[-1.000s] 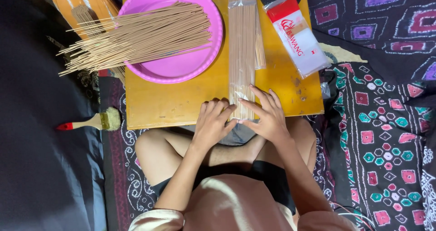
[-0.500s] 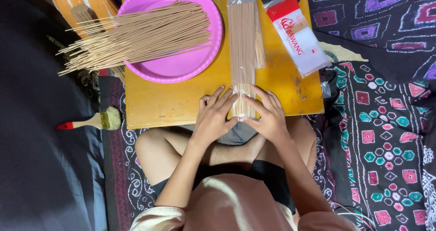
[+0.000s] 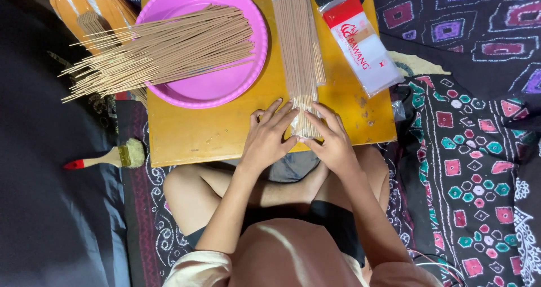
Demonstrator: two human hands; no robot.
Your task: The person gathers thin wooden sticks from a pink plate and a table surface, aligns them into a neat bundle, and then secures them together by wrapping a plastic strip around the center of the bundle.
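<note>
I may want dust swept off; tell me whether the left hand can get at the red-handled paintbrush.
Probably yes: the left hand rests on the yellow board, and the red-handled paintbrush lies uncovered on dark cloth beside it.

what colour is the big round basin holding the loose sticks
Pink-purple plastic basin, seen clearly in the head view.

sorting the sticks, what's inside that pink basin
A loose pile of thin tan sticks lies across the pink basin, ends jutting past its left rim. The basin floor beneath the pile is covered; the near part shows bare.
</note>
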